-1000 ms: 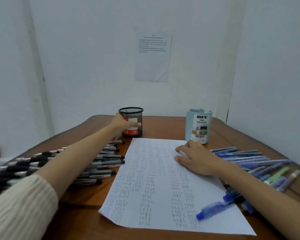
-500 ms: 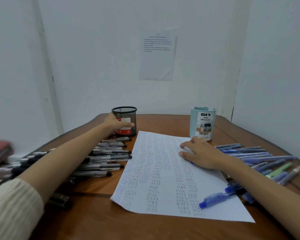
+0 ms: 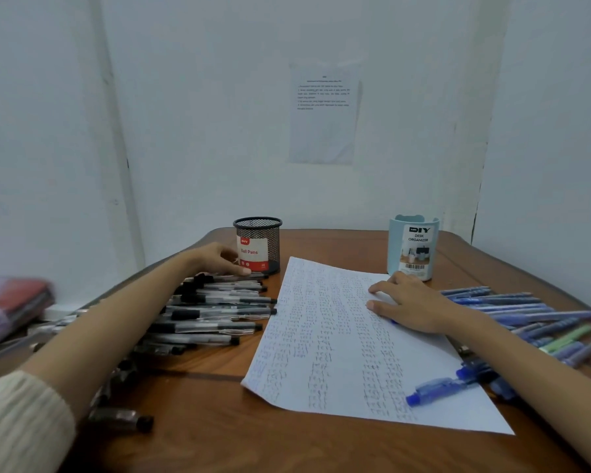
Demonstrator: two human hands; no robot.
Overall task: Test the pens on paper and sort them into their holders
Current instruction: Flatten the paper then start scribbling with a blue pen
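Note:
A white paper (image 3: 321, 339) covered in rows of test strokes lies in the middle of the brown table (image 3: 219, 431). My left hand (image 3: 215, 261) reaches past a pile of black pens (image 3: 212, 312), with its fingertips on the farthest pen, right beside the black mesh holder (image 3: 258, 244) labelled Ball Pens. My right hand (image 3: 413, 307) lies flat on the paper in front of the light blue holder (image 3: 413, 249); a bit of blue shows under its palm. Blue pens (image 3: 526, 319) are spread at the right. One blue pen (image 3: 437, 387) lies on the paper's near right corner.
White walls close the table in at the back and right, with a printed sheet (image 3: 323, 110) taped up. A red and purple bundle (image 3: 7, 302) lies off the table's left side. A single black pen (image 3: 120, 418) lies near my left sleeve.
My left hand has come off the side of the mesh holder and dropped onto the far end of the black pens. My right hand has stayed on the paper.

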